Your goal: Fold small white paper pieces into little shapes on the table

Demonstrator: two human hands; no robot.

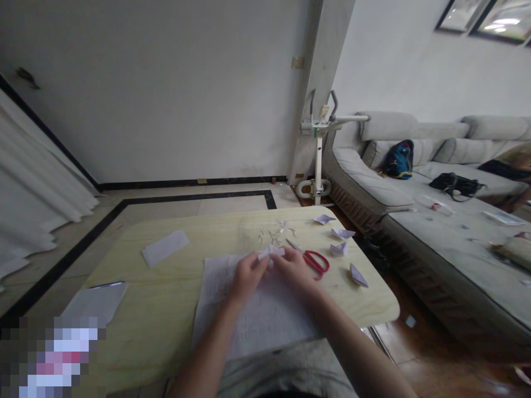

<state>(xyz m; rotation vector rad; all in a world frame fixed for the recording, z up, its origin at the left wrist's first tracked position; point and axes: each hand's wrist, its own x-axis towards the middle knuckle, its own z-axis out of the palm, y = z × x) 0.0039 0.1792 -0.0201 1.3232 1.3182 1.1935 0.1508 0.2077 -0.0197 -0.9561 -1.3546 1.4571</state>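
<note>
The left hand (249, 273) and right hand (293, 266) meet fingertip to fingertip, both narrowed in a pinch on a small piece of folded white paper (271, 251). Its exact shape is too blurred to tell. Under both hands and forearms lies a large, creased sheet with faint marks (265, 318). Just beyond the fingertips are thin paper scraps (274, 239). Just right of the right hand lie red-handled scissors (316, 263), blades pointing away from the person; whether they touch the hand I cannot tell. Farther right, four folded paper boats (339, 250) sit apart near the edge of the wooden table (157, 309). Well left of the left hand lie a folded white paper strip (165, 248) and, nearer the person, a white sheet (97, 301) with a pen (107, 285) along its far edge.

The step in hand looks like folding or shaping the held piece. The next move seems to call for steady fingertips, layers kept aligned and light pressure along the crease.
</note>
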